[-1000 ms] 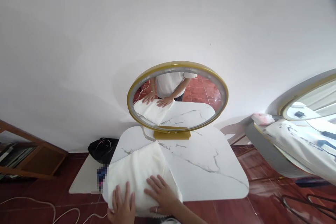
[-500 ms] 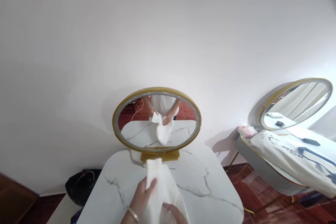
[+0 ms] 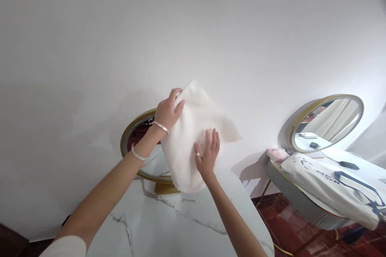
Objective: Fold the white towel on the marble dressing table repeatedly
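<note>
A white cloth [image 3: 187, 136] is held up against the round gold-framed mirror [image 3: 132, 136] that stands on the white marble table [image 3: 169, 225]. My left hand [image 3: 167, 110], with bracelets on the wrist, grips the cloth's top edge. My right hand [image 3: 208, 153], wearing a ring, lies flat with fingers stretched on the cloth's right side and presses it toward the mirror. The cloth hides most of the mirror; only its left rim shows.
A second round gold mirror [image 3: 327, 122] stands on a neighbouring table at the right, with a white printed bag [image 3: 328, 180] and small items lying on it. A plain white wall fills the background. Red tile floor shows at the lower right.
The cloth lay folded on the table under both flat hands; it was picked up and is now raised against the mirror. The view has shifted so the mirror sits lower left.
</note>
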The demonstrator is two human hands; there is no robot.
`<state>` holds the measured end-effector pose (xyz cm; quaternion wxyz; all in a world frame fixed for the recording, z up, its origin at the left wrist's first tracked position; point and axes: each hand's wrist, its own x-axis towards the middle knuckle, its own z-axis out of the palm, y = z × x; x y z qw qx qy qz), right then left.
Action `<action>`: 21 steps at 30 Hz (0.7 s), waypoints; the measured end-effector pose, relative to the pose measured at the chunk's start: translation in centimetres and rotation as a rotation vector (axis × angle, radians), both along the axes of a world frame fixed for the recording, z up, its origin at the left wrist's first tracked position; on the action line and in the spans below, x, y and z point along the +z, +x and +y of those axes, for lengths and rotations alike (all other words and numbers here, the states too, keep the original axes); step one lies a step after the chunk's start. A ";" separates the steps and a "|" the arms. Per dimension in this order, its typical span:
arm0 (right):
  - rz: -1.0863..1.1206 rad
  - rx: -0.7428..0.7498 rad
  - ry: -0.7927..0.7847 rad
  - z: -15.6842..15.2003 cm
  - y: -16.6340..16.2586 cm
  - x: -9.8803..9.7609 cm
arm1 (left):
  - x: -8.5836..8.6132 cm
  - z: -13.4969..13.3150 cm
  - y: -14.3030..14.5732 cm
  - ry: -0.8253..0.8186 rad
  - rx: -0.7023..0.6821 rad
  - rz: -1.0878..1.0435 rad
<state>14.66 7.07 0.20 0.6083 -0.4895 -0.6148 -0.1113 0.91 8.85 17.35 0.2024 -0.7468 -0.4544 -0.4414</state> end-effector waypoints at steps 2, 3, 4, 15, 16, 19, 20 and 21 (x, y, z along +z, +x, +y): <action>0.028 -0.025 -0.032 2.7 -0.3 1.1 | 0.0 2.1 0.2 0.050 0.102 0.070; 0.063 -0.042 -0.044 3.8 -0.2 1.3 | -0.4 2.8 0.3 0.074 0.123 0.133; 0.097 -0.058 -0.049 4.7 0.1 1.2 | -1.0 3.4 0.6 0.094 0.117 0.215; 0.255 0.031 -0.201 5.9 7.2 -7.4 | -7.4 5.9 8.6 0.067 -0.178 0.705; 0.266 0.047 -0.227 5.8 7.5 -7.6 | -7.5 6.3 9.3 0.060 -0.196 0.705; 0.254 0.043 -0.238 5.6 7.9 -6.5 | -6.9 6.7 10.1 0.057 -0.213 0.652; 0.227 0.028 -0.220 5.6 7.7 -5.5 | -6.4 6.6 9.8 0.057 -0.206 0.628; 0.187 0.011 -0.193 5.6 7.3 -4.4 | -5.8 6.4 9.3 0.056 -0.193 0.593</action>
